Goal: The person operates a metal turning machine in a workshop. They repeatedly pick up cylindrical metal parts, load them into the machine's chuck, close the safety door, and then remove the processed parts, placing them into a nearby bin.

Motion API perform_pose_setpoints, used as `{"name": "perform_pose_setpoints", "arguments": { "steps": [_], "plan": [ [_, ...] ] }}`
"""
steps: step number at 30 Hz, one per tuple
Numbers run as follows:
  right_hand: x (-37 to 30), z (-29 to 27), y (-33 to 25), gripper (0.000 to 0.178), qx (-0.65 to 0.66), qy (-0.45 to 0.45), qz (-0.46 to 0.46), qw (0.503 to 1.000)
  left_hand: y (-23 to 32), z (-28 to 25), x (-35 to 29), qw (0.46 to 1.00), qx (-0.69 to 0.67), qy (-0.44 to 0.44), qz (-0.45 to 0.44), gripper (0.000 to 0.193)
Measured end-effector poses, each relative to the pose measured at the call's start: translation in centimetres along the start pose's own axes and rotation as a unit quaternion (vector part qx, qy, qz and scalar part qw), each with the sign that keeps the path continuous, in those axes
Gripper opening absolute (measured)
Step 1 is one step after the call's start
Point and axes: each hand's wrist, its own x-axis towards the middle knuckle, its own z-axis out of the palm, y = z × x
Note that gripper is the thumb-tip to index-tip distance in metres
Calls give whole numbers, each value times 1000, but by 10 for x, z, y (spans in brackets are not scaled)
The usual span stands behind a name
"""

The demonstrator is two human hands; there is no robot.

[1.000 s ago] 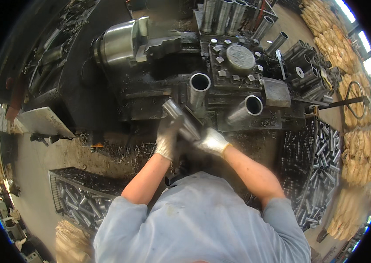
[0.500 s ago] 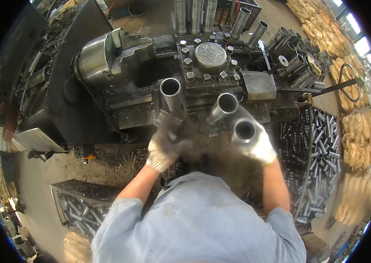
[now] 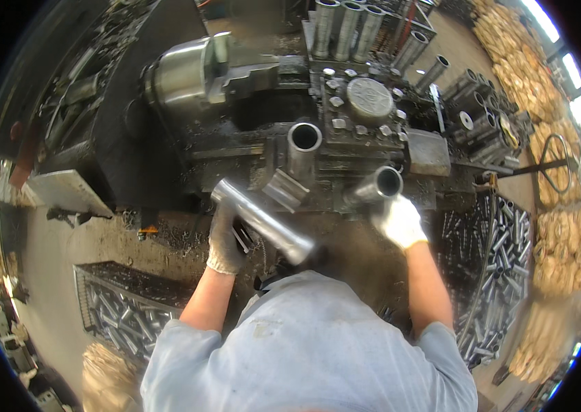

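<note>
Held tube (image 3: 261, 220), chuck (image 3: 184, 72) behind, bins (image 3: 80, 294) (either side)

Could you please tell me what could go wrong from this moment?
The slanted metal tube seems supported only by the left hand, near one end, so it might slip or swing down. The right hand is close against another tube near the machine's front; a bump might topple it. Swinging the slanted tube could also knock the upright tube.

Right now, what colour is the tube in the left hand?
The tube is silver-grey, seen best in the head view.
</note>
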Motion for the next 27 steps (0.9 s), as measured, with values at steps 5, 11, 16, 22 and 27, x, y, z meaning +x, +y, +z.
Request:
{"name": "perform_pose_setpoints", "arguments": {
  "steps": [5,11,16,22,27],
  "plan": [
    [-2,71,-68,38,60,17,-252,966,-5,-47,14,977,-201,-11,-72,79],
    [59,105,-111,35,-105,0,-240,965,1,-80,40,974,-197,-78,-85,91],
    [61,52,-138,71,318,-236,-13,918,21,-35,45,991,-127,-32,-4,90],
    [49,25,-197,83,392,-215,9,895,28,28,44,981,-90,-168,40,76],
    [52,-74,-183,80,192,-93,-330,920,23,24,133,885,286,-305,206,53]
  ]
}}
